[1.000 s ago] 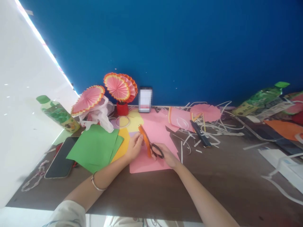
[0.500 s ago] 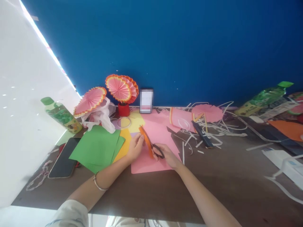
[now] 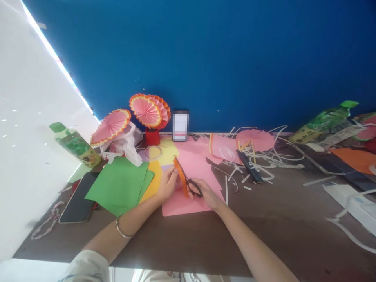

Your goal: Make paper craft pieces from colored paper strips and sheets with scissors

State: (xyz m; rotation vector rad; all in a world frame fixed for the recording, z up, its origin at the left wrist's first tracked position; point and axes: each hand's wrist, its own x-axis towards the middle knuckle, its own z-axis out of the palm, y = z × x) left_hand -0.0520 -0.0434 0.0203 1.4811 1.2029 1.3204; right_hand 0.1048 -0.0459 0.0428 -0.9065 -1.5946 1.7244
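My left hand (image 3: 168, 183) is closed on a narrow piece of orange paper (image 3: 182, 182), pinched at its left edge. Dark-handled scissors (image 3: 194, 187) are in my right hand (image 3: 205, 194), fingers wrapped at the loops. Their blades lie along the orange paper and point away from me, tips just past its far end. Whether the blades are parted is too small to tell. Under both hands spreads a pink paper sheet (image 3: 190, 207). Green sheets (image 3: 117, 184) lie left of my left hand, over a yellow-orange sheet (image 3: 152, 180).
Pleated paper flowers (image 3: 145, 111) rise from a red pot (image 3: 152, 137) by the blue wall. A phone (image 3: 180, 125) stands upright beside them. White paper strips (image 3: 264, 168) and a dark pen-like tool (image 3: 249, 166) lie at right. A bottle (image 3: 75, 145) leans left; another phone (image 3: 78, 199) lies flat.
The view has shifted very slightly. Both hands, the scissors and the orange paper keep nearly the same positions.
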